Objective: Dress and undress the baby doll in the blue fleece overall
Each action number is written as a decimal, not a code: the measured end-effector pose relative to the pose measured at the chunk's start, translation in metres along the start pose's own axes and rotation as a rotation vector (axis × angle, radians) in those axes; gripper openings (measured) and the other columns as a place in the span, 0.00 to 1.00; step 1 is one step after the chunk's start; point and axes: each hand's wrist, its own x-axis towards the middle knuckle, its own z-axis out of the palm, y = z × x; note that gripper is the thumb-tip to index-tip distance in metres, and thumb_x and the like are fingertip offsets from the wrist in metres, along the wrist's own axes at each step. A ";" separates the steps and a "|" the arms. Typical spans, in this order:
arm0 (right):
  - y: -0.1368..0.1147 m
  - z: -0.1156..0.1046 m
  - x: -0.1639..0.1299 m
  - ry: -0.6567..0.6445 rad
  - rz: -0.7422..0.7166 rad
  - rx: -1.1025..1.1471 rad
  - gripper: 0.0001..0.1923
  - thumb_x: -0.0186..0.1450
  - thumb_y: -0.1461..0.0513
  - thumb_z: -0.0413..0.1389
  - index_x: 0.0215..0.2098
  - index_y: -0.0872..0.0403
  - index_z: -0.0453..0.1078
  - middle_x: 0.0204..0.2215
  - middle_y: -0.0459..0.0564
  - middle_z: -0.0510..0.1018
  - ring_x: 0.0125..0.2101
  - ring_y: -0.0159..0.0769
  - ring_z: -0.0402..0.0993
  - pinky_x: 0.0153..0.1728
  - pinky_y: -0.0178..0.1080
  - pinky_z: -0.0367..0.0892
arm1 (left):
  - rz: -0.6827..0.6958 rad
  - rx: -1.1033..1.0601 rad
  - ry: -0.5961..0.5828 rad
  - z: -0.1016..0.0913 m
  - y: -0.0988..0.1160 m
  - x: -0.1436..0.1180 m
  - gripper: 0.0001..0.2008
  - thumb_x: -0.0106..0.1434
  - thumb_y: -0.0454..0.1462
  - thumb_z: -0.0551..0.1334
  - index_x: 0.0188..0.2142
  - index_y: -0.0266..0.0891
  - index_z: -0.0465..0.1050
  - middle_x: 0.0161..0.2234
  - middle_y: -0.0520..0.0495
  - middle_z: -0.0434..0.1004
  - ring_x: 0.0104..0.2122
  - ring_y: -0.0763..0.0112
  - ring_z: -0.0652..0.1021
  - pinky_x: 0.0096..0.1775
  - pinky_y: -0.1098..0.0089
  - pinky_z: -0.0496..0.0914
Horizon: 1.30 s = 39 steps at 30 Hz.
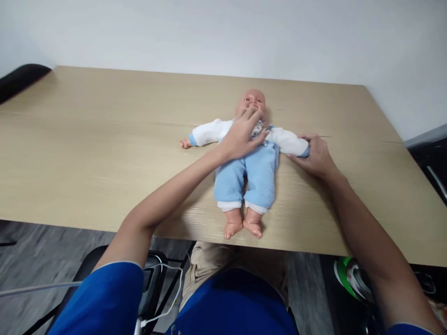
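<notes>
A baby doll (228, 188) in light blue overalls and a white top with blue cuffs lies on its back on the wooden table (115, 153), feet toward me. Across its chest rests my left hand (242, 135), fingers spread out just below the doll's mouth and thumb near the overall bib. My right hand (314, 156) is closed around the end of the doll's sleeve (288, 141) on the right, hiding the doll's hand there. The other doll arm stretches out to the left, its small hand (185, 143) bare on the tabletop.
A white wall (209, 37) stands behind the table. Black chairs (24, 79) show at the left and below the front edge. A white cable (178, 288) hangs at lower left. Under the table at right is a green and white round object (345, 277).
</notes>
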 end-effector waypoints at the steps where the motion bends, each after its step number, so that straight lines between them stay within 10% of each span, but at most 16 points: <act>1: 0.001 -0.001 0.001 0.019 0.013 0.020 0.36 0.68 0.37 0.76 0.62 0.46 0.74 0.61 0.70 0.88 0.61 0.68 0.84 0.72 0.70 0.71 | 0.042 0.009 -0.035 0.010 0.000 0.011 0.18 0.82 0.56 0.69 0.57 0.48 0.80 0.61 0.33 0.83 0.67 0.35 0.79 0.75 0.35 0.70; 7: -0.028 -0.007 0.007 0.237 0.087 0.201 0.41 0.55 0.32 0.82 0.54 0.42 0.78 0.52 0.58 0.90 0.48 0.60 0.87 0.50 0.62 0.84 | 0.132 0.126 -0.366 0.063 -0.010 0.062 0.37 0.63 0.43 0.83 0.68 0.40 0.77 0.68 0.26 0.82 0.70 0.30 0.78 0.70 0.41 0.73; 11: -0.057 -0.010 0.006 0.226 0.014 0.199 0.37 0.59 0.35 0.84 0.54 0.42 0.81 0.53 0.59 0.90 0.50 0.58 0.85 0.60 0.63 0.83 | 0.096 0.185 -0.433 0.072 -0.010 0.069 0.36 0.61 0.38 0.78 0.68 0.39 0.78 0.65 0.27 0.86 0.67 0.32 0.81 0.65 0.45 0.73; 18: -0.042 0.018 0.009 0.421 0.225 0.671 0.40 0.76 0.22 0.48 0.57 0.41 0.76 0.58 0.61 0.86 0.61 0.62 0.88 0.63 0.64 0.86 | 0.139 0.030 -0.267 0.065 -0.025 0.051 0.26 0.72 0.43 0.70 0.67 0.38 0.81 0.63 0.29 0.88 0.65 0.37 0.84 0.67 0.46 0.75; 24: -0.036 0.043 0.000 0.150 0.347 0.636 0.34 0.75 0.27 0.67 0.54 0.45 0.80 0.48 0.57 0.89 0.45 0.52 0.89 0.51 0.55 0.89 | 0.114 -0.125 -0.107 0.068 -0.049 0.046 0.34 0.77 0.60 0.71 0.68 0.38 0.81 0.63 0.28 0.88 0.63 0.34 0.84 0.69 0.38 0.77; 33: -0.055 0.048 -0.010 -0.127 -0.044 0.294 0.29 0.79 0.36 0.67 0.65 0.45 0.84 0.63 0.64 0.88 0.65 0.65 0.85 0.74 0.72 0.76 | -0.041 -0.372 0.101 0.052 -0.063 0.038 0.52 0.70 0.81 0.68 0.69 0.43 0.80 0.72 0.30 0.87 0.76 0.32 0.82 0.77 0.34 0.75; 39: -0.089 0.078 0.009 -0.134 0.199 0.702 0.35 0.80 0.26 0.60 0.62 0.43 0.81 0.59 0.56 0.88 0.63 0.57 0.86 0.68 0.60 0.83 | -0.174 -0.573 0.217 0.046 -0.064 0.035 0.49 0.66 0.82 0.70 0.62 0.46 0.82 0.67 0.38 0.91 0.68 0.43 0.86 0.78 0.37 0.78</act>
